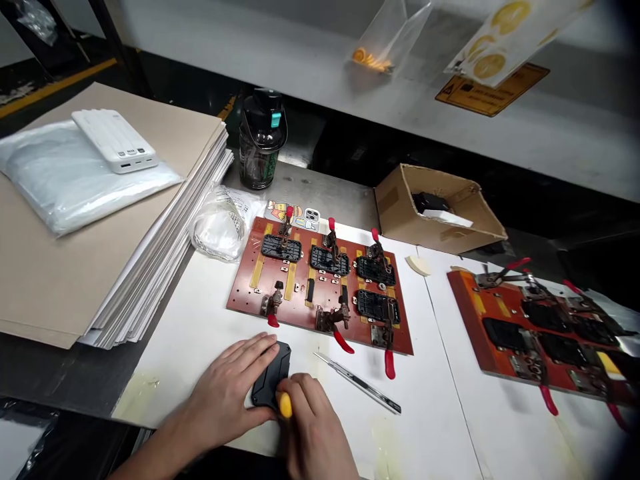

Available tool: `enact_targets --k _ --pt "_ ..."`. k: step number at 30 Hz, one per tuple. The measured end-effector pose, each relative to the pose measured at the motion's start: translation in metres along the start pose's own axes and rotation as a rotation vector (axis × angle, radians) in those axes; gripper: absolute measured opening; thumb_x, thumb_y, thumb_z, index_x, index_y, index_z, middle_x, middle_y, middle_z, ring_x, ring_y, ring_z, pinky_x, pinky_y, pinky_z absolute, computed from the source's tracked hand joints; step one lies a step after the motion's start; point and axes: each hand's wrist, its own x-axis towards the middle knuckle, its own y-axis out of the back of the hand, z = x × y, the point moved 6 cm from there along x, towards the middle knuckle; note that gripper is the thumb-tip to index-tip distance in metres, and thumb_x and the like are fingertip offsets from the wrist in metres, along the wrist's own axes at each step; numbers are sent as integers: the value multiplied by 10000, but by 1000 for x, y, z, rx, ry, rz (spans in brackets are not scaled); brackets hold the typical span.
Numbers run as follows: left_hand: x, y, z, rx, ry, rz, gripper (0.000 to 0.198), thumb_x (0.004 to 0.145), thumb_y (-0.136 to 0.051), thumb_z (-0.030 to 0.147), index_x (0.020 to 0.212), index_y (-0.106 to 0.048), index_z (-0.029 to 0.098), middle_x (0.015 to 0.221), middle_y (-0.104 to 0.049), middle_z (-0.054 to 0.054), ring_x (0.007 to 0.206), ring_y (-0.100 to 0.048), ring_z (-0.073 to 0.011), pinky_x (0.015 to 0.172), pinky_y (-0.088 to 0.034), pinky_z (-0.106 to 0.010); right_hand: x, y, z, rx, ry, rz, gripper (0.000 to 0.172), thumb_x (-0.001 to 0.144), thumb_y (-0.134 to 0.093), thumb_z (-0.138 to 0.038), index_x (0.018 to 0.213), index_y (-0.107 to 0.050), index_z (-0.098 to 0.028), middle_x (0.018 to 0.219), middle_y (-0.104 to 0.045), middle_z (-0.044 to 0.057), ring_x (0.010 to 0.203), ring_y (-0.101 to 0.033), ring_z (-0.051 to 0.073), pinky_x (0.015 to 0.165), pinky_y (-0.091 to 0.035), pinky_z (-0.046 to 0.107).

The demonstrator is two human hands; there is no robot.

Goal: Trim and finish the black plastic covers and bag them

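My left hand (231,385) grips a flat black rectangular plastic cover (271,377) near the table's front edge, fingers over its far end and thumb at its near end. In my right hand (316,427), closed fingers hold a yellow-handled tool (285,404) against the cover's right side; its working end is hidden. A slim craft knife (357,383) lies on the white sheet just right of my hands. Beyond them stands a reddish-brown fixture board (300,313) with red-handled toggle clamps, several of them over black plastic covers (376,305).
Another fixture board (473,320) with black parts sits at the right. Behind are a cardboard box (440,230), a dark water bottle (260,143) and a bagged coil (219,227). At left a stack of card sheets (165,267) bears a white power bank (116,139). A shelf (300,60) overhangs the back.
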Motion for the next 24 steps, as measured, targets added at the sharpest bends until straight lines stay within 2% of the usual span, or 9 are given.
enact_targets --k 2,6,9,12,14,20,24 --pt "-1 -1 0 -3 -14 -2 953 792 -815 406 1564 -276 258 1654 -335 -24 1514 -342 -248 1204 -434 -506 3 -1 -2 -4 0 -30 449 864 -420 -16 1237 -515 -248 1091 -557 75 966 -571 247 811 -555 407" --pt "-2 -2 0 8 -23 -27 1004 804 -816 407 1595 -217 255 1662 -316 -27 1520 -330 -244 1226 -407 -503 22 8 3 -110 -44 117 445 900 -381 15 1243 -510 -237 1082 -560 74 968 -576 243 821 -565 416" --pt "-2 -2 0 16 -15 -32 1013 815 -810 398 1604 -193 250 1671 -295 -30 1527 -315 -238 1239 -391 -495 31 15 9 -174 -76 196 331 972 -423 -45 1226 -521 -234 1085 -563 70 967 -591 230 836 -575 403" --pt "-2 -2 0 18 -5 -23 1013 798 -823 388 1597 -216 244 1661 -320 -47 1510 -350 -252 1224 -412 -506 23 30 12 -220 -115 297 263 1027 -449 -154 1265 -519 -239 1127 -559 78 1003 -603 230 871 -570 401" --pt "-1 -2 0 19 -3 -20 1006 792 -825 393 1591 -232 243 1653 -338 -53 1500 -369 -261 1217 -422 -512 14 38 12 -166 -131 347 271 1038 -457 -189 1295 -515 -253 1172 -545 80 1065 -595 225 918 -550 386" --pt "0 1 3 32 -24 -12 961 833 -783 396 1596 -224 229 1647 -349 -69 1497 -373 -269 1206 -434 -516 7 29 11 128 -135 185 213 1043 -483 -216 1232 -557 -280 1140 -556 47 1049 -597 184 919 -510 311" --pt "-2 2 4 35 -29 -38 918 867 -748 396 1601 -221 234 1665 -310 -49 1515 -338 -267 1216 -418 -513 -3 22 7 219 -128 -35 179 1037 -492 -205 1167 -577 -294 1116 -578 16 1010 -613 155 891 -509 263"
